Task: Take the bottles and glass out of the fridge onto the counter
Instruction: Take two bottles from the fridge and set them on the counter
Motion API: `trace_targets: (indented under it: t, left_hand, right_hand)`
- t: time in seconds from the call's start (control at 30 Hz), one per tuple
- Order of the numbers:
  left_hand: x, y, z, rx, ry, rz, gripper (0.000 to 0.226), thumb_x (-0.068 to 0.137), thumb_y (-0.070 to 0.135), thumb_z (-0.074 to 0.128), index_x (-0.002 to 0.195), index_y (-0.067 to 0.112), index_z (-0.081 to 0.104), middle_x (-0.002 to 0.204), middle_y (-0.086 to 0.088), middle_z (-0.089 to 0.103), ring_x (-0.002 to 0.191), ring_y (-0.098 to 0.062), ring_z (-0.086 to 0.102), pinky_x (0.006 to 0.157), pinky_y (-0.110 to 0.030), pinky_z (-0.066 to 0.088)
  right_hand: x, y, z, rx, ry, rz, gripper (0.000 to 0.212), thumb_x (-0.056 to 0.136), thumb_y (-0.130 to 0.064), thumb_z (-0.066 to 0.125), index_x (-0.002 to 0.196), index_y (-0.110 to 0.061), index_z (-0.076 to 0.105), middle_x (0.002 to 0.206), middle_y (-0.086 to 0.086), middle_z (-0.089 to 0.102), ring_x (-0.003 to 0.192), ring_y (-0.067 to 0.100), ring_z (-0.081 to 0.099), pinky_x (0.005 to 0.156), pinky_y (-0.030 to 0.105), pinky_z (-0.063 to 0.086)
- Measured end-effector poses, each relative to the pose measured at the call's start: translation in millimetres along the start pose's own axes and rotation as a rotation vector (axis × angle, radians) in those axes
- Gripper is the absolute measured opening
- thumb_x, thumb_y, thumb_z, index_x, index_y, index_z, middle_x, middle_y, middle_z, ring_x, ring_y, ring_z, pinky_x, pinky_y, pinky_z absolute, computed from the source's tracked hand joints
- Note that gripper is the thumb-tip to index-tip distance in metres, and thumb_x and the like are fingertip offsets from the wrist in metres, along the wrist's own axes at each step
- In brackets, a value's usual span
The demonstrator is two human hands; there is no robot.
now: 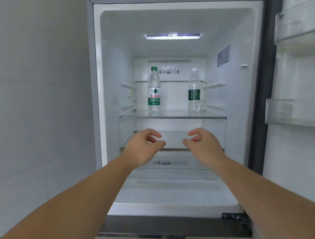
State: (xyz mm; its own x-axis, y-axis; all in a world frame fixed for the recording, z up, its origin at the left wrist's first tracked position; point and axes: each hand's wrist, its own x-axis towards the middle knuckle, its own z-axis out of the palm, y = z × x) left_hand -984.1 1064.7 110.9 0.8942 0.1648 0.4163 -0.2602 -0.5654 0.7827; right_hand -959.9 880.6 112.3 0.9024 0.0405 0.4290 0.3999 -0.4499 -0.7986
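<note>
**As both hands reach in empty, two bottles wait above them**

While the left hand (146, 145) and right hand (202, 145) hover side by side at the fridge (116, 56) mouth, each has its fingers loosely curled toward the thumb with a gap between, pinching nothing. Just beyond the fingertips lies the lower shelf (173, 149) edge. The hands sit level with it, so I judge they should rise before going deeper.

Up and beyond the left hand stands the green-cap bottle (154, 89), upright near the front of the upper shelf (172, 115). Up and beyond the right hand, set deeper, stands the white-cap bottle (194, 92), also upright. The two are well apart, so each hand can likely take its own without crossing.

Wrap each hand round the label band, lift slightly, then draw straight back over the shelf lip; a tall, light bottle may tip if nudged at the neck. Room above the caps is generous. Outward of the right hand the open door (295, 149) and its bins stand near; outward of the left, the fridge wall. No glass shows.
</note>
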Motion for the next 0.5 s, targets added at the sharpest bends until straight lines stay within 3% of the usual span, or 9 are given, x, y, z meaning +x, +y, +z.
trace_targets:
  t: [0.13,0.37,0.5]
  left_hand:
    - [54,-8,-4,-0.001,-0.014,0.045,0.019,0.082,0.033,0.066,0.100,0.027,0.064,0.089,0.007,0.061,0.063,-0.008,0.057,0.056,-0.019,0.042]
    - [156,-6,-13,-0.018,0.010,0.176,0.019,0.080,0.026,0.067,0.099,0.024,0.065,0.086,0.006,0.065,0.068,-0.009,0.058,0.059,-0.021,0.045]
    - [210,-5,-13,-0.056,0.055,0.191,0.019,0.078,0.022,0.066,0.097,0.024,0.065,0.087,0.005,0.065,0.067,-0.010,0.057,0.055,-0.020,0.041]
  right_hand:
    - [44,2,5,-0.029,0.038,-0.005,0.028,0.085,-0.029,0.063,0.111,-0.020,0.058,0.092,-0.002,0.062,0.072,0.015,0.059,0.060,0.024,0.045]
    - [127,-6,21,-0.102,0.152,-0.019,0.027,0.084,-0.029,0.063,0.109,-0.019,0.061,0.091,-0.001,0.064,0.081,0.015,0.060,0.059,0.024,0.041]
    - [175,-12,23,-0.083,0.188,-0.039,0.022,0.085,-0.027,0.062,0.106,-0.021,0.059,0.089,-0.002,0.060,0.075,0.013,0.057,0.058,0.026,0.043]
